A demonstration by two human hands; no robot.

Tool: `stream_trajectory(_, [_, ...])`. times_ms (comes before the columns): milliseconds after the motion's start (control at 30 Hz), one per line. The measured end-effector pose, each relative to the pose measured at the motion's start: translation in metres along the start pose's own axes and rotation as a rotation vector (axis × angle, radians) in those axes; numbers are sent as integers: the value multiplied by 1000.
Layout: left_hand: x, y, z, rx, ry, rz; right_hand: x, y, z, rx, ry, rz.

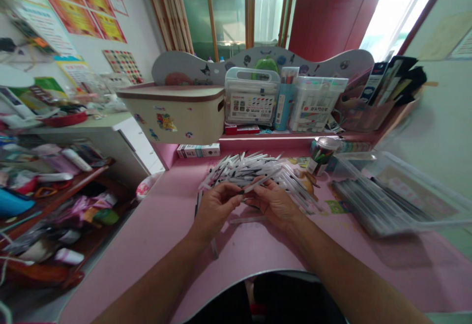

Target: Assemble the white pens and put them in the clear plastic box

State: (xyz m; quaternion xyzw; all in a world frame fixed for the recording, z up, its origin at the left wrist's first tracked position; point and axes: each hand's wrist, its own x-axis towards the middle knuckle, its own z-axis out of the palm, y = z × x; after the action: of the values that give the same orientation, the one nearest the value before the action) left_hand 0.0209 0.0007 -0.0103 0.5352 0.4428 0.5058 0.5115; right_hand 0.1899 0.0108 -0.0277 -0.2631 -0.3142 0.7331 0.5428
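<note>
Both my hands meet over the pink desk [173, 225], just in front of a heap of several white pens [250, 169]. My left hand [216, 206] is curled, its fingertips pinching the near end of one white pen [260, 182]. My right hand [275, 201] is closed round the same pen a little further along; the pen points up and to the right over the heap. A clear ruler-like strip [247, 220] lies on the desk under my hands.
A clear plastic tray [424, 186] holding more pens stands at the right. A small can of coloured pencils [320, 156] is behind the heap. Marker boxes [250, 98] and a cream storage box [177, 112] sit on the back ledge. Cluttered shelves [55, 186] fill the left.
</note>
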Motion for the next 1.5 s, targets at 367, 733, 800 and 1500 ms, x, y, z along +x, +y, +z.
stream_trajectory(367, [2,-8,-3,33,-8,-36,0,0,0,-24,-6,-29])
stream_trajectory(733, [0,-2,-2,58,-5,-31,-1,0,2,-40,-13,-42])
stream_trajectory(800, [0,-2,-2,80,-4,-26,-1,-1,3,-51,-1,-32])
stream_trajectory(1500, [-5,-3,-1,312,-22,145,-2,1,2,-54,43,-4])
